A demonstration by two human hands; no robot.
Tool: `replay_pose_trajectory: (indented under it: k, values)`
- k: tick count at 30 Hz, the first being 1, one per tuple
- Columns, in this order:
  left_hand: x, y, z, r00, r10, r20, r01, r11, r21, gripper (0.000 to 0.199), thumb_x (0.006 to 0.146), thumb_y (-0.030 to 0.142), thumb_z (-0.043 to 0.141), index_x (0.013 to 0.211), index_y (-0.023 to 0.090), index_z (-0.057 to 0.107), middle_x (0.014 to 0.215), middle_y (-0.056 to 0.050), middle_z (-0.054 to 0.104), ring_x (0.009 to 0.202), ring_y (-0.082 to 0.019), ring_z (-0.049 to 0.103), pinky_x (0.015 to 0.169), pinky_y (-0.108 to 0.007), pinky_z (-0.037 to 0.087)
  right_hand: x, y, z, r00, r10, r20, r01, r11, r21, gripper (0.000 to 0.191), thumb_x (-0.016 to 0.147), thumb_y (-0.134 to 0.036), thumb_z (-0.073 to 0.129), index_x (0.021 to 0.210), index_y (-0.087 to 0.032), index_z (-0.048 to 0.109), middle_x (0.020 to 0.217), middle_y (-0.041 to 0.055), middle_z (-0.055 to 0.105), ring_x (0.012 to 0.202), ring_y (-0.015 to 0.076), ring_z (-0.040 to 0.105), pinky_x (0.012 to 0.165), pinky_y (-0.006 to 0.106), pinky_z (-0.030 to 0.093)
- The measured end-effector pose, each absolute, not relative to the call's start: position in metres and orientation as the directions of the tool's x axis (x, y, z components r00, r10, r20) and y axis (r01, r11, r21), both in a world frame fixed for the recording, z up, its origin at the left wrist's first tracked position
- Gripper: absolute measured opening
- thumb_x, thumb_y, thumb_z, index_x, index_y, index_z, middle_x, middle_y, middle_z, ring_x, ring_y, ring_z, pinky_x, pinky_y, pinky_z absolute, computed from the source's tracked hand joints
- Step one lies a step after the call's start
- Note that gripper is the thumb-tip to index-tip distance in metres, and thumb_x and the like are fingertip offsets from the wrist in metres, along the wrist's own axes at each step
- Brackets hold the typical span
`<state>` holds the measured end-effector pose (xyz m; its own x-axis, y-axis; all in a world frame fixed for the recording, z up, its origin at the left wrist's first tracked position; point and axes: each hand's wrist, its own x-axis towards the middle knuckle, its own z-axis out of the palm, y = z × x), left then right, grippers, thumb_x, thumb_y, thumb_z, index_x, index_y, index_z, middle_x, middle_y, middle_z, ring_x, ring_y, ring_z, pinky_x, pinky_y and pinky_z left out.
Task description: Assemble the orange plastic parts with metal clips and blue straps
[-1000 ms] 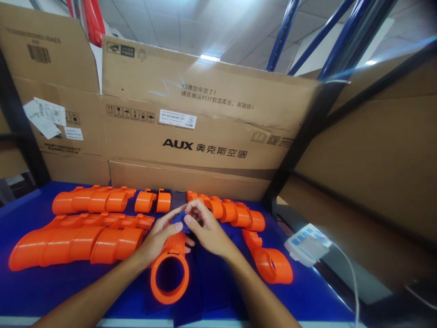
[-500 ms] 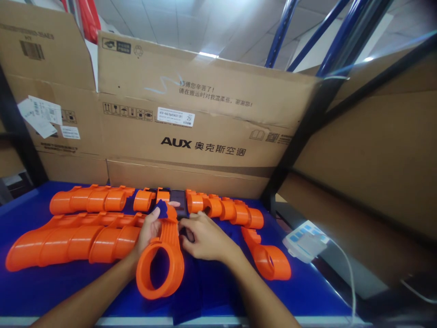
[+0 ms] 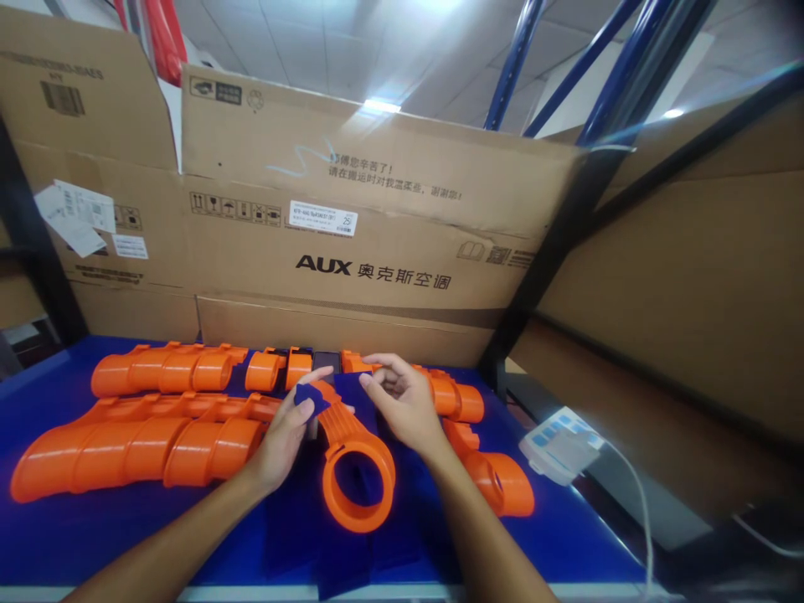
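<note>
My left hand (image 3: 281, 440) is closed around the upper end of an orange plastic holder (image 3: 342, 425), whose large round ring hangs down toward me. A dark blue piece of material (image 3: 312, 395) covers part of that end, under my thumb. Just right of it, my right hand (image 3: 408, 410) has thumb and forefinger brought together at the edge of a dark blue strip (image 3: 352, 387). Where this strip runs below the hands cannot be made out against the blue surface.
Rows of similar orange holders stand on the left (image 3: 106, 452) and behind my right hand (image 3: 468, 404). One lies apart on the right (image 3: 512, 486). A dark phone-like object (image 3: 327, 362) is at the back. A white-and-blue box with a cable (image 3: 561, 444) sits beyond the right edge. Cardboard (image 3: 251, 276) walls the back.
The orange holder has tilted, its ring swinging to the right. My right hand has risen and moved right, with the blue strip now showing at its fingertips.
</note>
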<state>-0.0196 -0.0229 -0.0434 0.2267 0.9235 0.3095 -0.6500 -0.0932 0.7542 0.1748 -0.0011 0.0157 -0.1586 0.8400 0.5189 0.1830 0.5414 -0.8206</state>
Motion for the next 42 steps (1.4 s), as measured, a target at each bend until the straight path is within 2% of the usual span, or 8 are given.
replay_pose_trajectory:
  k: [3, 6, 13, 22, 26, 30, 36, 42]
  values:
    - [-0.019, -0.024, -0.043, 0.248, 0.917, 0.312, -0.674, -0.069, 0.736, 0.068, 0.089, 0.039, 0.065, 0.151, 0.022, 0.044, 0.122, -0.013, 0.073, 0.102, -0.032, 0.072, 0.090, -0.044, 0.055, 0.172, -0.003, 0.017, -0.218, 0.856, 0.469, 0.067, 0.493, -0.868, 0.030, 0.090, -0.041, 0.071, 0.112, -0.021, 0.063, 0.073, -0.0023, 0.062, 0.064, 0.0130, 0.060, 0.060, 0.024, 0.049]
    - [-0.020, -0.023, -0.045, 0.230, 0.922, 0.311, -0.701, -0.065, 0.710, 0.067, 0.089, 0.040, 0.065, 0.150, 0.020, 0.046, 0.120, -0.013, 0.074, 0.105, -0.032, 0.071, 0.093, -0.046, 0.054, 0.171, -0.007, 0.018, -0.329, 0.816, 0.475, 0.047, 0.516, -0.855, 0.025, 0.095, -0.044, 0.064, 0.108, -0.022, 0.066, 0.094, 0.0037, 0.071, 0.086, 0.0182, 0.069, 0.082, 0.032, 0.056]
    - [-0.018, -0.018, -0.043, 0.171, 0.937, 0.303, -0.727, -0.088, 0.681, 0.063, 0.089, 0.043, 0.066, 0.146, 0.021, 0.050, 0.120, -0.012, 0.074, 0.110, -0.030, 0.070, 0.095, -0.044, 0.055, 0.168, -0.010, 0.016, -0.455, 0.738, 0.499, 0.002, 0.561, -0.828, 0.030, 0.099, -0.044, 0.060, 0.126, -0.030, 0.063, 0.126, 0.0039, 0.069, 0.117, 0.0213, 0.066, 0.105, 0.038, 0.053]
    - [-0.014, -0.021, -0.044, 0.152, 0.938, 0.312, -0.720, -0.111, 0.685, 0.046, 0.088, 0.038, 0.069, 0.131, 0.024, 0.062, 0.118, -0.009, 0.075, 0.112, -0.029, 0.069, 0.096, -0.043, 0.055, 0.175, -0.007, 0.022, -0.444, 0.754, 0.485, 0.112, 0.584, -0.804, 0.030, 0.096, -0.042, 0.064, 0.122, -0.027, 0.068, 0.117, 0.0054, 0.074, 0.107, 0.0233, 0.070, 0.096, 0.039, 0.056]
    - [-0.014, -0.022, -0.045, 0.142, 0.942, 0.303, -0.713, -0.115, 0.691, 0.034, 0.088, 0.038, 0.069, 0.117, 0.021, 0.067, 0.118, -0.010, 0.074, 0.113, -0.030, 0.068, 0.096, -0.042, 0.054, 0.181, -0.008, 0.026, -0.282, 0.779, 0.561, 0.142, 0.612, -0.778, 0.028, 0.095, -0.042, 0.065, 0.115, -0.025, 0.073, 0.110, 0.0055, 0.076, 0.099, 0.0237, 0.071, 0.091, 0.039, 0.057]
    - [-0.015, -0.022, -0.048, 0.098, 0.948, 0.304, -0.697, -0.153, 0.701, 0.037, 0.084, 0.034, 0.076, 0.118, 0.025, 0.065, 0.117, -0.007, 0.072, 0.109, -0.026, 0.069, 0.092, -0.037, 0.054, 0.191, -0.003, 0.027, -0.172, 0.749, 0.640, 0.140, 0.662, -0.737, 0.027, 0.092, -0.040, 0.070, 0.115, -0.025, 0.074, 0.113, 0.0060, 0.076, 0.106, 0.0251, 0.069, 0.097, 0.040, 0.054]
    - [-0.015, -0.020, -0.048, -0.065, 0.954, 0.293, -0.598, -0.272, 0.754, 0.050, 0.074, 0.027, 0.084, 0.120, 0.028, 0.064, 0.120, -0.003, 0.066, 0.106, -0.021, 0.064, 0.093, -0.034, 0.053, 0.198, -0.001, 0.029, -0.283, 0.683, 0.673, 0.107, 0.720, -0.686, 0.027, 0.089, -0.033, 0.074, 0.115, -0.026, 0.076, 0.121, 0.0081, 0.073, 0.115, 0.0268, 0.067, 0.103, 0.044, 0.052]
    - [-0.015, -0.017, -0.046, -0.034, 0.951, 0.309, -0.551, -0.276, 0.788, 0.049, 0.074, 0.026, 0.085, 0.118, 0.027, 0.063, 0.119, -0.004, 0.067, 0.109, -0.025, 0.064, 0.094, -0.037, 0.053, 0.191, -0.009, 0.034, -0.377, 0.644, 0.666, 0.197, 0.758, -0.621, 0.029, 0.086, -0.034, 0.079, 0.115, -0.028, 0.077, 0.121, 0.0092, 0.073, 0.114, 0.0287, 0.067, 0.104, 0.050, 0.050]
